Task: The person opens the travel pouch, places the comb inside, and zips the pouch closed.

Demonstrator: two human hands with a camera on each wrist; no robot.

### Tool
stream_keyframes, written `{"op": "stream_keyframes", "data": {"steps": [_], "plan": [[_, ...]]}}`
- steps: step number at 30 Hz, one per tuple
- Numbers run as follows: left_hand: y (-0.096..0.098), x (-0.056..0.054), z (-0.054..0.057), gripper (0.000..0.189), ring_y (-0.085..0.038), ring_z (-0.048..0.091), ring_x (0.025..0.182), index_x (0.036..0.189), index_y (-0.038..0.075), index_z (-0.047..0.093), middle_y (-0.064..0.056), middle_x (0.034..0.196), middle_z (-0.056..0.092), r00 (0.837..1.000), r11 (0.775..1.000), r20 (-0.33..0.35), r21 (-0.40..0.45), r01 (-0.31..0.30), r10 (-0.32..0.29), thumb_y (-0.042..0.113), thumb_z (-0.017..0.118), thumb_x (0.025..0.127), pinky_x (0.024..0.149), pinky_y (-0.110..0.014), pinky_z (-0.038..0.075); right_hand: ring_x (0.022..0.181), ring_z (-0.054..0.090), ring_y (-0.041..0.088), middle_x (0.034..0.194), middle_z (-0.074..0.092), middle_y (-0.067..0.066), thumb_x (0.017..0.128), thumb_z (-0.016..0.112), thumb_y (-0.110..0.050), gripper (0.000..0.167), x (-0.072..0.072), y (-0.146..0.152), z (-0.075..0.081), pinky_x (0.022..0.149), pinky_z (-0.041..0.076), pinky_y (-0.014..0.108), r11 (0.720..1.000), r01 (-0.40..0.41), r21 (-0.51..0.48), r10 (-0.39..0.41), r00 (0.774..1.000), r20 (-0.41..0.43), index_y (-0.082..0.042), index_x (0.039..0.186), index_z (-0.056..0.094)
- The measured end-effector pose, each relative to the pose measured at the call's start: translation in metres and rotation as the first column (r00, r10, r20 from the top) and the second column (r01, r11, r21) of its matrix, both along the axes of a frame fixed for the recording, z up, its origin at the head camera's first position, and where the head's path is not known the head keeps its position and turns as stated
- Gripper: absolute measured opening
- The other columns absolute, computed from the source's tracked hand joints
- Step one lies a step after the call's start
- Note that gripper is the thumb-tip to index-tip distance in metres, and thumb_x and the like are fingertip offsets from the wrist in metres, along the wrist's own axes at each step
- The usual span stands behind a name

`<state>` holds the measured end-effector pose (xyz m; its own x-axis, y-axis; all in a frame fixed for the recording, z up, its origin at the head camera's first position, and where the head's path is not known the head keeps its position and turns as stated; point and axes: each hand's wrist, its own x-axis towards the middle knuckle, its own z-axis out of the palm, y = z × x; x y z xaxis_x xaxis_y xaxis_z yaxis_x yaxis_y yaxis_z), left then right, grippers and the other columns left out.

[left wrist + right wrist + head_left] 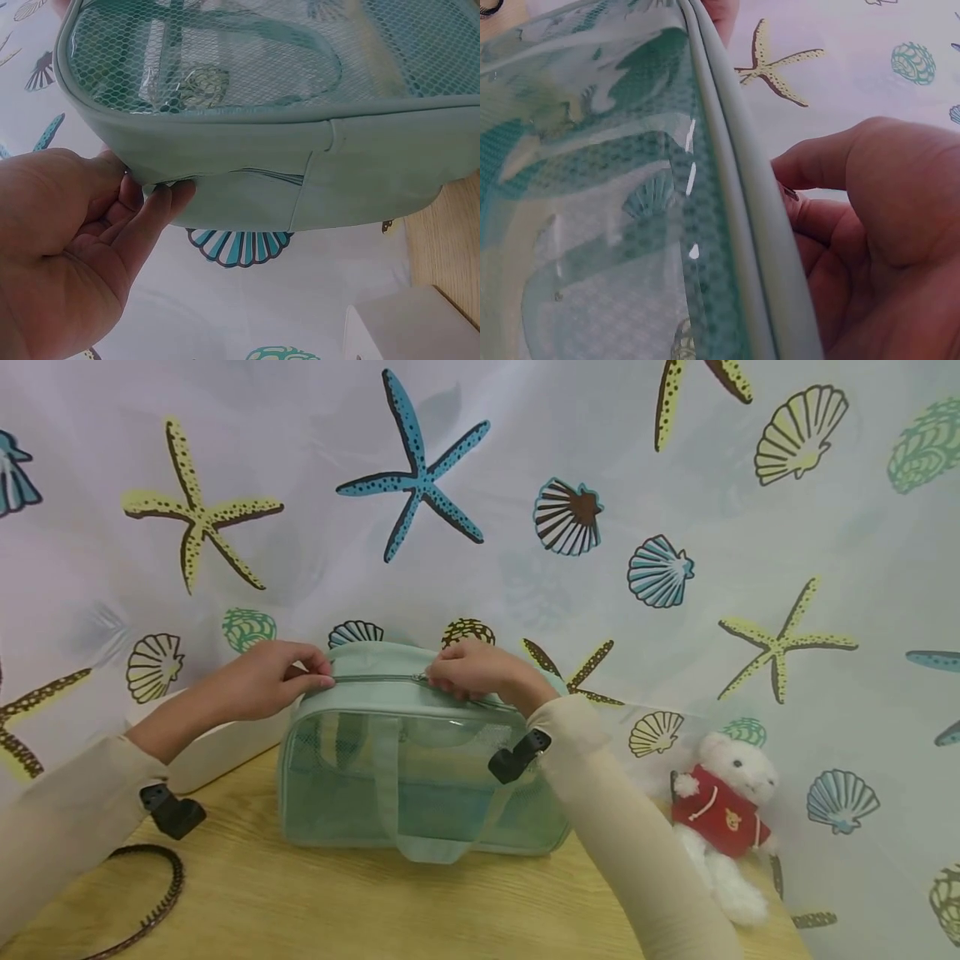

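A pale green see-through bag (337, 802) with mesh panels stands upright on the wooden table, its strap handle hanging down the front. Along its top runs a zipper (375, 677). My left hand (262, 681) pinches the bag's top at the zipper's left end; in the left wrist view, thumb and fingers of the left hand (82, 232) grip the fabric beside the zipper line. With my right hand (476, 670) I pinch the zipper pull near the middle of the top. In the right wrist view the bag's edge partly hides the right hand's (885, 217) fingertips.
A white plush bear (738, 768) in a red hoodie sits at the table's right edge. Behind the bag's left side is a white box (217, 756). A dark toothed headband (176, 881) lies at front left. A curtain (495, 593) printed with shells and starfish hangs behind.
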<state>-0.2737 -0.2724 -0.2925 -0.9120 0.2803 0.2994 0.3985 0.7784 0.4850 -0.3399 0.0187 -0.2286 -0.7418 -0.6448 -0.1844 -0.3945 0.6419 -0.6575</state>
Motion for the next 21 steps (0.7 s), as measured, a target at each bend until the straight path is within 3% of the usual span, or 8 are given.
{"op": "stream_keyframes", "data": {"steps": [13,21], "plan": [[0.000,-0.003,-0.001,0.008,-0.033,0.075,0.104,0.103,0.010,0.067,-0.010,0.107,0.071,1.000,1.000,0.007,0.014,0.001,-0.001,0.017,0.063,0.104,0.075,-0.035,0.054,0.068,0.044,0.016,0.075,0.050,-0.001,0.107,0.050,-0.029,0.029,-0.005,0.033,0.005,0.061,0.041,0.029,1.000,0.027,-0.016,-0.027,0.999,-0.028,-0.012,0.087,0.063],[-0.001,-0.002,-0.003,0.009,-0.033,0.075,0.104,0.103,0.009,0.066,-0.010,0.106,0.070,1.000,1.000,0.003,0.020,0.016,-0.016,0.017,0.062,0.104,0.072,-0.033,0.052,0.068,0.048,0.018,0.076,0.051,0.002,0.107,0.049,-0.029,0.030,-0.005,0.065,0.006,0.059,0.042,0.032,0.995,0.051,-0.090,-0.048,0.998,0.041,-0.007,0.093,0.063]]}}
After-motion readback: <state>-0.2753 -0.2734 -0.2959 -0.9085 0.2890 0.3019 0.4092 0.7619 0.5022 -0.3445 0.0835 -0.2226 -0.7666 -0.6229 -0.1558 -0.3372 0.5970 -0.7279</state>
